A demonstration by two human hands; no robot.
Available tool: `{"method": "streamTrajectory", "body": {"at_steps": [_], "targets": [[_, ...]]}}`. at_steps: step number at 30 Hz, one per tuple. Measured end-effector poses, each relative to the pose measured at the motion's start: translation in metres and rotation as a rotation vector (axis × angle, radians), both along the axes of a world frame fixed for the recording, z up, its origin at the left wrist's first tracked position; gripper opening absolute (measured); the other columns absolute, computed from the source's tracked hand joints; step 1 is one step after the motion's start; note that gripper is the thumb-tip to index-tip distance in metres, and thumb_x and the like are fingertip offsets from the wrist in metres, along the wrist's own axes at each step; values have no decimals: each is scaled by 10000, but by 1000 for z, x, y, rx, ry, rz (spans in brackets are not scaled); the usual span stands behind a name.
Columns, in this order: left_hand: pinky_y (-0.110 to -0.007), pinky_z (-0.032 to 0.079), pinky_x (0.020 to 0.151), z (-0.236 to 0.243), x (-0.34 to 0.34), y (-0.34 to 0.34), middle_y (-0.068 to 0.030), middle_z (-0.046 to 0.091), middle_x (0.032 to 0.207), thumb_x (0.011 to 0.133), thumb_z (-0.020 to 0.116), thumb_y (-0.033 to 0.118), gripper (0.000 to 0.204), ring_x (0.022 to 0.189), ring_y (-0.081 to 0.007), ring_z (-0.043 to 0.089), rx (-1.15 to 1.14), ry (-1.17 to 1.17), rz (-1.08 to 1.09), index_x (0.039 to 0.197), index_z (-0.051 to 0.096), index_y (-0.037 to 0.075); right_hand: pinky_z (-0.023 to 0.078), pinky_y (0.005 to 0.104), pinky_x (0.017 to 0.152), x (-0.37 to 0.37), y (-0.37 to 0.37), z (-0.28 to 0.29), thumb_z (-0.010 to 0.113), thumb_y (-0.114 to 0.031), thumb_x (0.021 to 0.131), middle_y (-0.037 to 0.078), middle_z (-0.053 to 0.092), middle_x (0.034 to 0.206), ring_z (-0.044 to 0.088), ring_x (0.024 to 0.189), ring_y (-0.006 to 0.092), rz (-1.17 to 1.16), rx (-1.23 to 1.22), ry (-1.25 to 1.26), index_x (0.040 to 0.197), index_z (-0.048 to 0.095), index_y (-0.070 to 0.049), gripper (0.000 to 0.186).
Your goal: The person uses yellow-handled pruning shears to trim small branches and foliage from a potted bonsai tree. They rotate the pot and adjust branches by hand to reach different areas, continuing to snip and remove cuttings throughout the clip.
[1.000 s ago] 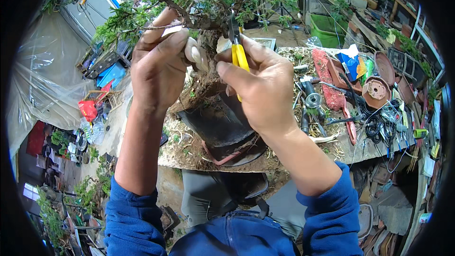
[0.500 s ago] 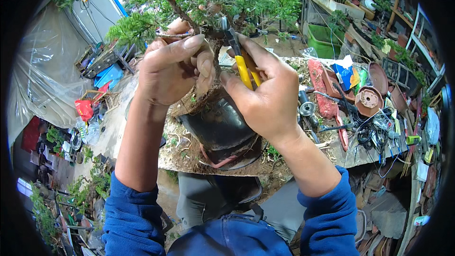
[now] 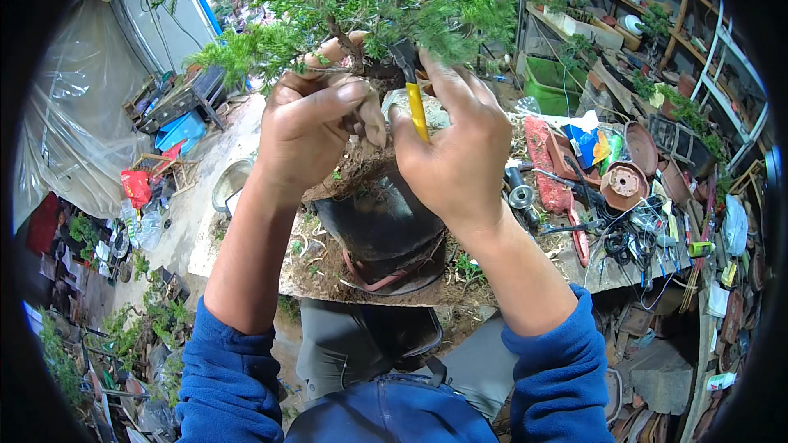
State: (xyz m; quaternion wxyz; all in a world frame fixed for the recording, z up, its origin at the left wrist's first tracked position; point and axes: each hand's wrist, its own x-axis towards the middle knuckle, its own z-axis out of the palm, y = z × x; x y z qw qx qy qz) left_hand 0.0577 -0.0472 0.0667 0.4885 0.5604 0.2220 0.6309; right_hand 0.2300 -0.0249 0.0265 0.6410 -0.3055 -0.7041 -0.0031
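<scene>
Conifer (image 3: 396, 12) upright between left hand (image 3: 305, 127) and right hand (image 3: 454, 139)
Right fingers grip yellow-handled cutters (image 3: 417, 111), tilted toward it; left fingers curled, hold unclear.

Jacket (image 3: 345, 422): blue, front darker-looking than sleeves. Left sleeve (image 3: 230, 385) and right sleeve (image 3: 558, 381): blue, fleece-like nap, bunched in crosswise folds; cuffs end high, forearms (image 3: 254, 267) bare. Centre-front line (image 3: 382, 406): zip or seam, cannot tell. Dark strap-like piece (image 3: 437, 369) near hem. Trousers (image 3: 328, 349): grey, creased. Left hand (image 3: 300, 143), right hand (image 3: 460, 152): bare.
</scene>
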Motion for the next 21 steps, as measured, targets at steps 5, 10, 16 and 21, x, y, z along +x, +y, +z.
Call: {"method": "streamTrajectory", "body": {"at_steps": [5,10,16,21], "targets": [[-326,580,723,-1,-1,4,-96,728,862,876,715,-2,614,745,-191,712,53,24,51,1448,500,-61,571,459,860,-1,-1,-7,735,-111,743,214,736,1037,717,943,400,136,-91,-76,1259,694,13,532],[-317,576,800,-6,-4,7,-89,723,971,857,714,-28,646,837,-162,708,4,-29,-68,1462,490,-57,578,437,899,0,0,-13,738,-84,731,218,744,1070,729,975,374,270,-216,56,1275,681,26,557],[-321,537,541,-4,-8,10,-120,696,858,948,642,57,580,632,-192,658,-114,14,-10,1486,432,5,570,290,837,-6,-1,-2,721,-7,895,82,712,1033,678,929,126,505,-298,355,1225,640,49,345],[-267,374,377,11,0,3,-28,542,668,1080,498,166,310,428,-113,418,-226,-166,-420,1379,551,103,551,283,902,-6,-8,-5,698,47,915,89,704,1096,672,1004,134,597,-354,553,1267,566,44,376]]}}
